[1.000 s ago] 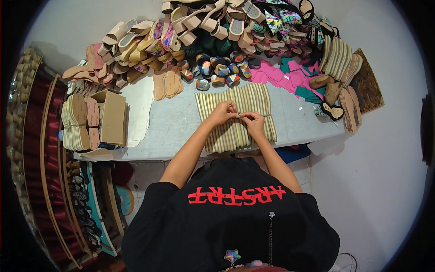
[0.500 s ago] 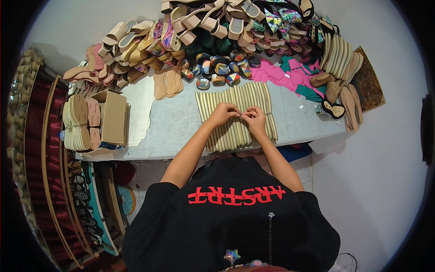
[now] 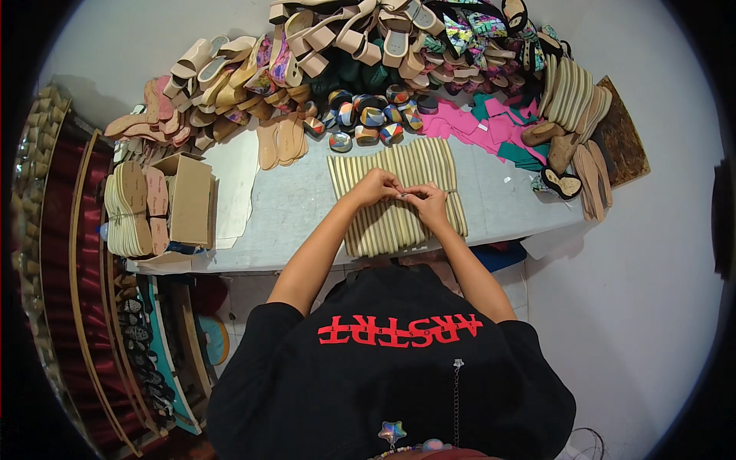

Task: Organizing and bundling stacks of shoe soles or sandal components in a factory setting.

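A bundle of shoe soles (image 3: 387, 230) lies in front of me on the table, their cream and olive edges showing as stripes. A thin dark tie (image 3: 451, 191) shows across its right end. Over the middle of the bundle, my left hand (image 3: 376, 187) is closed in a pinch. My right hand (image 3: 429, 205) pinches too, its fingertips meeting those of the left. Between them is something small and dark, possibly part of the tie, too small to make out.
Heeled sandals (image 3: 395, 47) pile along the back, with patterned heel blocks (image 3: 372, 117) before them. Pink material pieces (image 3: 468, 129) lie back right. At the left stand a cardboard box (image 3: 192, 203) and tied insoles (image 3: 130, 207). More striped soles (image 3: 566, 92) stand at the right.
Both hands stay pinched over the bundle. My right hand has turned slightly, its fingers reaching further left toward the left fingertips. The bundle keeps its place.
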### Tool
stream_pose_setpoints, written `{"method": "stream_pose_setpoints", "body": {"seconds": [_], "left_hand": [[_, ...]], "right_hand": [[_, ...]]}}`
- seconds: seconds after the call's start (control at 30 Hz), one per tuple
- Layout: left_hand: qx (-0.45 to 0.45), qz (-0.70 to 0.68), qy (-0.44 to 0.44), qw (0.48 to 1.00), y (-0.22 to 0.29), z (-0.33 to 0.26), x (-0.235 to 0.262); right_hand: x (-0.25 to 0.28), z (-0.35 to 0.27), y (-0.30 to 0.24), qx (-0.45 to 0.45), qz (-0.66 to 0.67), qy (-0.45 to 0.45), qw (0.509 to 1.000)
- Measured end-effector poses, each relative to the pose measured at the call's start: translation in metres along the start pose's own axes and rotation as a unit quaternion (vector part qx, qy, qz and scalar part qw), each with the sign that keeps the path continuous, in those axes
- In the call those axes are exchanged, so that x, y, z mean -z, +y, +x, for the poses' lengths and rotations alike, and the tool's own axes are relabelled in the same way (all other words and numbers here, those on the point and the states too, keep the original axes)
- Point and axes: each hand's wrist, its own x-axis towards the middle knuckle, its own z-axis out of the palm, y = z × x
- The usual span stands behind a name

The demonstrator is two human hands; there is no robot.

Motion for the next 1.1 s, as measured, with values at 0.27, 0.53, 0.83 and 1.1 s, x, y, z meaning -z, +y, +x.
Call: {"method": "stream_pose_setpoints", "body": {"seconds": [0.27,0.53,0.83,1.1], "left_hand": [[-0.008,-0.021,0.038,0.999,0.001,-0.012,-0.003],[0.009,-0.037,0.088,0.995,-0.001,-0.005,-0.009],[0.016,-0.076,0.108,0.991,0.001,-0.002,-0.012],[0.046,-0.138,0.11,0.983,-0.002,-0.002,-0.011]], "right_hand": [[-0.003,-0.001,0.001,-0.046,0.046,0.015,0.998],[-0.009,-0.001,0.001,-0.041,0.005,0.05,0.998],[-0.011,-0.002,-0.005,0.013,0.02,0.072,0.997],[-0.007,0.004,-0.008,0.077,0.078,0.056,0.992]]}}
